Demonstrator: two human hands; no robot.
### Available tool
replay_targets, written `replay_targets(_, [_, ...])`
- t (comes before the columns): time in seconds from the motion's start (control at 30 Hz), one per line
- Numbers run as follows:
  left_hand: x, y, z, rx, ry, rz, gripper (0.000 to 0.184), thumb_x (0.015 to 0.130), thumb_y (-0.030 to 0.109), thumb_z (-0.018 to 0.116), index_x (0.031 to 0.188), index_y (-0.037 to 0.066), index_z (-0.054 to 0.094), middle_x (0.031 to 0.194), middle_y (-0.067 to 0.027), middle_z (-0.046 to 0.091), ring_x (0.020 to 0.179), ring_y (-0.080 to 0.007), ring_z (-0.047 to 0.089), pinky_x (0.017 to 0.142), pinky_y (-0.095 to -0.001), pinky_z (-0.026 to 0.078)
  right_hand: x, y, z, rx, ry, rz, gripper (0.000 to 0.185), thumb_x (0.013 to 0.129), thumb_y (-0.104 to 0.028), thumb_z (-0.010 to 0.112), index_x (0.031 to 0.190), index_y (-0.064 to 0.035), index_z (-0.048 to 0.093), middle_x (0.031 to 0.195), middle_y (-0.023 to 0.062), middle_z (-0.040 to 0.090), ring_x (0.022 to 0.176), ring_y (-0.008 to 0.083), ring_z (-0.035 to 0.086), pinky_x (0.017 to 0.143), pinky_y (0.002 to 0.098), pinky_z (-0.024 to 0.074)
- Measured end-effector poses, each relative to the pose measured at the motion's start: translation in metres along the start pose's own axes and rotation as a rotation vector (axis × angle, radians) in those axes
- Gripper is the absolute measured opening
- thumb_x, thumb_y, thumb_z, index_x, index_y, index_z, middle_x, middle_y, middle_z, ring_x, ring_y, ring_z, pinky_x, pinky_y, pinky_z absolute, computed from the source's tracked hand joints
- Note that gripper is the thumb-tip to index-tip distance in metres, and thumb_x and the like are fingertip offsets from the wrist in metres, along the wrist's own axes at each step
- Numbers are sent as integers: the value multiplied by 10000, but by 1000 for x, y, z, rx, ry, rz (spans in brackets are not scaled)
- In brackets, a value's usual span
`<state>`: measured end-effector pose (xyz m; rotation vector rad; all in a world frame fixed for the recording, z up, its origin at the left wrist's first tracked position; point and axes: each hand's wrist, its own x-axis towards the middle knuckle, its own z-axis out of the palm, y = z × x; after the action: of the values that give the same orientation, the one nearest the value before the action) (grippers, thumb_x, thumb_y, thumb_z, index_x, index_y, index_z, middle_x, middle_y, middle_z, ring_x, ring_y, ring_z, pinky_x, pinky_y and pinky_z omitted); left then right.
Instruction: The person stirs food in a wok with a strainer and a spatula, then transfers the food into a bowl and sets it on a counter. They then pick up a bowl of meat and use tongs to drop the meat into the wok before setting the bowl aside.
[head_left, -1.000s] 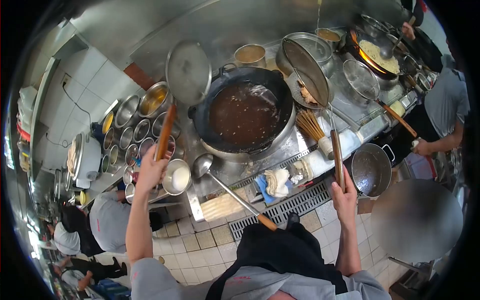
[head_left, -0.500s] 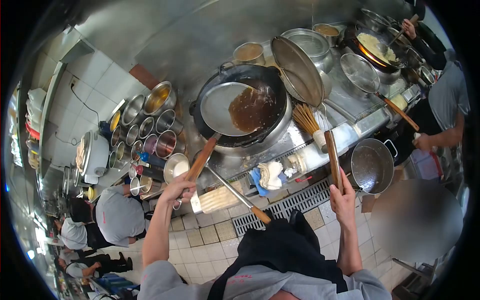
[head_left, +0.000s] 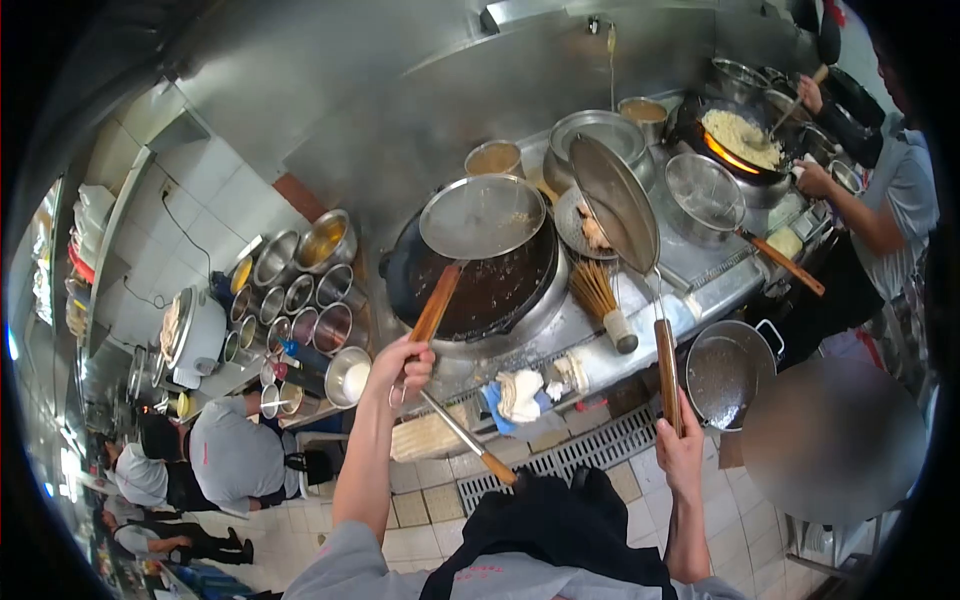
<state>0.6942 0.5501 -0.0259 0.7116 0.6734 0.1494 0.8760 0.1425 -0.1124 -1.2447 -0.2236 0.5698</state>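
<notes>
My left hand (head_left: 403, 368) is closed round the wooden handle of a flat mesh skimmer (head_left: 482, 215), whose round head is above the far side of a wok (head_left: 480, 310) of dark liquid. A few small bits show on the mesh. My right hand (head_left: 680, 447) grips the wooden handle of a deep round strainer (head_left: 615, 200), tilted on edge to the right of the wok. Behind it, a perforated bowl (head_left: 572, 222) with pale orange food is partly hidden. A metal-shafted tool (head_left: 465, 432) with a wooden end lies below my left hand, its head out of sight.
Left of the wok stand several metal pots (head_left: 300, 292). A bamboo brush (head_left: 600, 300), cloth (head_left: 520, 393) and another skimmer (head_left: 706, 192) lie rightward. A large pot (head_left: 730, 372) stands at lower right. A co-worker (head_left: 890, 180) stirs food in a flaming wok (head_left: 735, 140).
My left hand has raised the mesh skimmer out of the wok's liquid and away from me. The strainer has shifted slightly, and food in the perforated bowl behind it now shows. The view has shifted.
</notes>
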Motion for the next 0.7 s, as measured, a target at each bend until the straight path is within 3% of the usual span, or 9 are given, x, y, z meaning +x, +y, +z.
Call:
replay_targets(0.13, [21,73,67,198,96,229,161,881,51,514,987,97,402,701,-55,477,470,-65,397,339,-189,280,-9,-5,-7,14,9,37,600,864,-18,559,1418,1,330,892,-25,517,575,3,380,471,163,291])
replay_targets(0.23, [37,141,119,630,233,586,98,832,45,522,873,65,435,654,-68,497,446,-92,437,328,-233,322,-13,11,-15,-13,55,-20,607,851,-9,555,1416,0,333,831,-36,486,555,12,384,457,171,295])
replay_targets(0.33, [65,217,149,1030,418,885,54,814,50,500,839,32,455,667,-125,555,440,-176,522,337,-325,392,-26,9,-11,-17,88,-2,612,836,8,556,1410,-1,344,927,-6,534,577,23,413,477,169,325])
replay_targets(0.4, [79,257,162,1353,697,1023,175,811,38,476,976,-16,492,769,-200,628,572,-290,633,478,-378,504,-36,0,-1,24,83,37,612,828,21,556,1405,1,351,1010,18,558,600,24,430,494,167,340])
replay_targets(0.5, [123,296,148,1699,1080,1270,321,835,46,454,1139,-58,467,914,-254,652,808,-380,667,687,-413,546,-38,11,13,-19,143,35,612,831,38,551,1407,-2,349,942,4,547,579,24,417,480,166,326])
replay_targets(0.6, [152,289,120,1708,1093,1050,277,849,41,453,1102,-59,506,1034,-302,617,994,-391,621,834,-493,486,-37,13,42,-70,150,30,610,842,27,555,1413,-12,344,891,-9,530,567,19,406,472,160,314])
replay_targets(0.7, [162,293,54,2010,1011,845,278,851,78,479,1094,-54,507,1014,-281,626,955,-419,620,828,-491,489,-34,16,80,-97,105,-12,603,856,-8,558,1418,-21,339,787,-34,507,523,17,389,437,171,290])
